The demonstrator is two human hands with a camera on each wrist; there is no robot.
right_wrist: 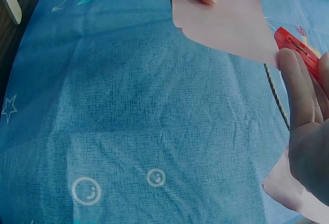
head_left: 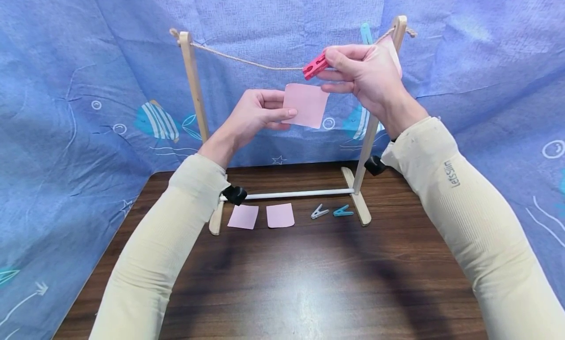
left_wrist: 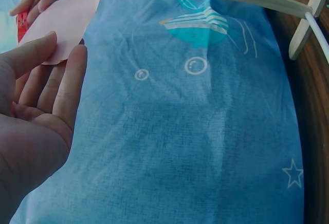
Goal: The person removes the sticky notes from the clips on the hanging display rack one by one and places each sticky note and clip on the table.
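Note:
My left hand [head_left: 265, 109] pinches a pink paper square [head_left: 306, 104] by its left edge, thumb in front and fingers behind. The paper hangs in the air just below the rope [head_left: 247, 61]. Above its top right corner, my right hand [head_left: 368, 75] pinches a red clothespin [head_left: 315, 66] between thumb and fingers, at the level of the rope. A lower fingertip of that hand is at the paper's right corner, as the right wrist view shows. Behind the right hand, another pink paper [head_left: 393, 53] hangs on the rope beside a light blue clothespin [head_left: 366, 34].
A wooden stand with a left post [head_left: 194, 85] and right post [head_left: 368, 143] holds the rope. On the brown table [head_left: 282, 281] lie two pink paper squares [head_left: 280, 216], a grey clothespin [head_left: 319, 212] and a blue clothespin [head_left: 343, 211]. A white bar [head_left: 300, 194] joins the feet.

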